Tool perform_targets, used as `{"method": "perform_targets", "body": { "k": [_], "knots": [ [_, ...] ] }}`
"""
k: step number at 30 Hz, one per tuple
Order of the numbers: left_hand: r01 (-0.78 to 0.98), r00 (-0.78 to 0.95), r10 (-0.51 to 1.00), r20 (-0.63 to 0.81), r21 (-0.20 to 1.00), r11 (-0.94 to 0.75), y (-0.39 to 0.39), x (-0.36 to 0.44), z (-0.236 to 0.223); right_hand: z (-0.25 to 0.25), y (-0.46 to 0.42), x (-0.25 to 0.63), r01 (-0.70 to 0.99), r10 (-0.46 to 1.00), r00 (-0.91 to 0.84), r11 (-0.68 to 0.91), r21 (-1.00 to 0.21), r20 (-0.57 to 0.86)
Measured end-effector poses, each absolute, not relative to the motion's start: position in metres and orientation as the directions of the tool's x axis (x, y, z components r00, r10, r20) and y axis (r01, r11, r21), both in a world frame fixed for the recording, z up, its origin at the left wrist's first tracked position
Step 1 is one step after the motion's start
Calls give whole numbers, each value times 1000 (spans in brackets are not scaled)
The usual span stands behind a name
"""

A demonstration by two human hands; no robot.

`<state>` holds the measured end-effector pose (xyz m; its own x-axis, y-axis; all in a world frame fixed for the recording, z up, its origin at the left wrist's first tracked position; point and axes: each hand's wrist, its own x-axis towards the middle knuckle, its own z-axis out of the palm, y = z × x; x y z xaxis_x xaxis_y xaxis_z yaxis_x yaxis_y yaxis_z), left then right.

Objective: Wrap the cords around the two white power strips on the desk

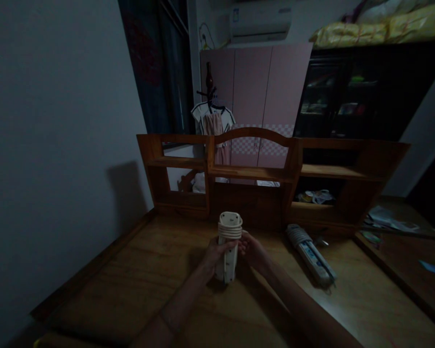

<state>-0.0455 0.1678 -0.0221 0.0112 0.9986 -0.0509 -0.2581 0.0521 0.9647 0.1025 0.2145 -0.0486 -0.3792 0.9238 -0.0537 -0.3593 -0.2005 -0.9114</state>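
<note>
A white power strip stands upright above the wooden desk, its white cord wound in several turns round the upper part. My left hand is closed round the strip from the left, its thumb across the face just below the coils. At the strip's right edge, my right hand has its fingers curled together beside the coils. A short pale piece, perhaps the cord's end, shows above those fingers, though its grip is partly hidden. To the right lies a second power strip with its cord wrapped round one end.
Along the desk runs a wooden shelf unit at the back. A plain wall borders the left. Farther off are a pink wardrobe, hanging clothes and a dark cabinet. Papers lie on the right-hand surface.
</note>
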Motion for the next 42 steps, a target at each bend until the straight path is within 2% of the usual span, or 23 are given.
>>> {"method": "perform_targets", "body": {
  "k": [4,9,14,19,26,32,37,40,42],
  "knots": [
    [-325,93,986,-140,932,163,167,-49,-28,-40,199,109,-377,936,-351,-162,-912,-21],
    [-376,151,969,-194,896,238,170,-47,-37,-28,186,124,-263,955,-270,54,-963,127],
    [-380,144,964,-224,887,263,171,-42,-40,-31,183,127,-210,927,-246,233,-950,282],
    [-381,106,983,-150,907,179,170,-40,-40,-33,186,128,-148,936,-204,261,-954,287],
    [-315,143,988,-64,943,106,168,-38,-42,-28,190,146,-91,942,-278,168,-982,187],
    [-235,60,998,19,972,-4,167,-34,-50,-18,178,149,-9,925,-245,296,-955,289],
    [-174,96,994,61,984,-43,167,-35,-46,-15,172,154,75,912,-275,336,-939,304],
    [-154,50,997,57,987,-49,168,-34,-45,-16,167,156,168,866,-357,429,-888,351],
    [-142,6,998,57,988,-55,169,-33,-46,-17,164,154,265,828,-391,520,-812,403]
  ]
}}
